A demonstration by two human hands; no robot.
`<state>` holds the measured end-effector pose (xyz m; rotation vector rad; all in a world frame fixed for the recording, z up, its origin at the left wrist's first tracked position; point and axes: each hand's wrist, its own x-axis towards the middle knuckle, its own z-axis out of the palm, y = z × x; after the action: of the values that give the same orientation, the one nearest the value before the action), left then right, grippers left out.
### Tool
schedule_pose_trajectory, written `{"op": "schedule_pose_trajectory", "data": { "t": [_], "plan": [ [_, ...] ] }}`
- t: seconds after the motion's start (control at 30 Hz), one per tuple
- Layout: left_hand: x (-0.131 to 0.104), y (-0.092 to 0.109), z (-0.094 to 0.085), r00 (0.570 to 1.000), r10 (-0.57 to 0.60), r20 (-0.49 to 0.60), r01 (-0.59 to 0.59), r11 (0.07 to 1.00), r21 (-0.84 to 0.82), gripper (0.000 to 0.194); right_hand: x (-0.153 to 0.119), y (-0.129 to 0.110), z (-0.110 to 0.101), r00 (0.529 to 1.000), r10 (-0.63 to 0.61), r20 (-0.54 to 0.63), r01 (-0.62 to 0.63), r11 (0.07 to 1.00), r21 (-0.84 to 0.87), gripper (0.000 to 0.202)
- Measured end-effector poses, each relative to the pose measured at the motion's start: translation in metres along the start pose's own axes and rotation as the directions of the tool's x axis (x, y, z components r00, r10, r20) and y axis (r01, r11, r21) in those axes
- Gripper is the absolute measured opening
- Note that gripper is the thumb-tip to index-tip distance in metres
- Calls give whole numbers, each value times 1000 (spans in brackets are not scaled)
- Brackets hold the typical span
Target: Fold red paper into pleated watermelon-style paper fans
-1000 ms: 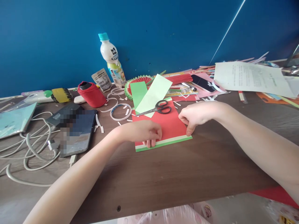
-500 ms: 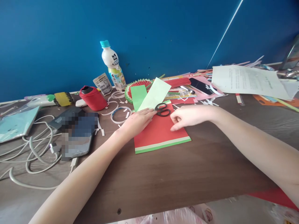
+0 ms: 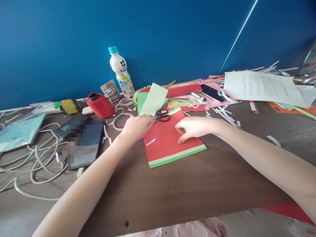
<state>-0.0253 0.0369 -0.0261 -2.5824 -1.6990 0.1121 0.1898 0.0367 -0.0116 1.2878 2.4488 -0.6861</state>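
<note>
A red sheet [image 3: 170,141] with pale and green bands along its near and far edges lies on the table. My left hand [image 3: 138,126] rests at its left side, over the black-handled scissors [image 3: 163,116] and the lower end of a pale green strip [image 3: 154,98]. Behind that strip is a brighter green piece [image 3: 141,99]. My right hand [image 3: 189,129] is curled on the right part of the red sheet, thumb and fingers close together; anything between them is too small to tell. A small white strip [image 3: 150,142] lies on the red sheet.
A bottle [image 3: 122,74], a red-wrapped spool [image 3: 100,106] and a tape roll [image 3: 120,122] stand or lie behind on the left. Phone [image 3: 86,144] and cables are at far left. Paper scraps, a phone and a printed sheet [image 3: 264,87] are at the back right.
My left hand has shifted left with the scissors and the pale green strip. The red sheet has turned slightly, and a small white strip now shows on it. My right hand has moved slightly left.
</note>
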Motion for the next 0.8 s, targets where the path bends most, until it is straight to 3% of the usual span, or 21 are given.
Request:
{"op": "schedule_pose_trajectory", "data": {
  "t": [0.17,0.33,0.43,0.53,0.57,0.63,0.73,0.8],
  "plan": [
    [1,-17,-8,996,-78,44,79,997,-17,43,-4,10,-7,991,24,128,-26,1000,11,34],
    [-1,-31,-19,975,-189,114,192,981,-21,44,-3,22,-10,986,-7,164,1,999,32,27],
    [-1,-36,-25,970,-190,151,202,977,-68,42,-3,24,-12,994,10,107,-18,997,73,23],
    [0,-30,-29,981,-176,82,183,979,-88,37,-4,23,-13,986,145,-82,-140,988,71,26],
    [-1,-23,-28,989,-146,40,149,984,-98,36,-4,21,-12,966,209,-155,-201,977,66,29],
    [-3,-4,-22,997,40,-68,-51,986,-156,35,-3,19,-9,915,300,-270,-297,953,55,38],
    [-10,34,-5,935,334,-117,-353,908,-226,44,-2,15,-4,890,300,-345,-310,950,27,41],
    [-17,54,8,893,440,-91,-448,856,-257,50,0,14,-1,891,272,-364,-278,960,37,37]
  ]
}}
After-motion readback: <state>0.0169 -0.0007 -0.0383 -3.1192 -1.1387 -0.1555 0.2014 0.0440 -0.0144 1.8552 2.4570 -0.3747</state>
